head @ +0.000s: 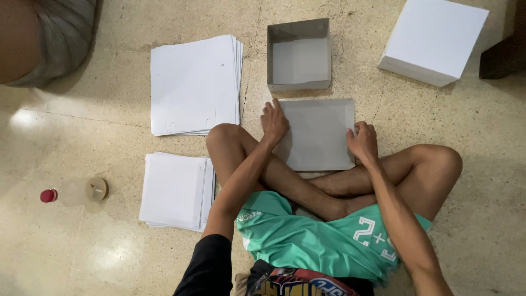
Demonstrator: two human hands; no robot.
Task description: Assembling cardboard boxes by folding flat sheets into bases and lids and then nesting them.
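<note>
A pale grey cardboard sheet [318,134] is seen on a beige speckled floor [82,246]. Two stacks of white sheets [194,85] [175,190] are shown, and a white closed box [433,38]. A grey open box [298,55] is white inside. A clear bottle [74,192] is capped in red. Green shorts [307,235] are marked with white figures.

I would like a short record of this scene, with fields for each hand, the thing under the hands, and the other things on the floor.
left hand: flat on the left edge of the grey sheet
right hand: fingers grip the sheet's right edge
grey sheet: flat on the floor, in front of the crossed legs
open grey box: just beyond the sheet
white sheet stacks: larger one, smaller one, both at left
white box: upper right
plastic bottle: lying far left
</note>
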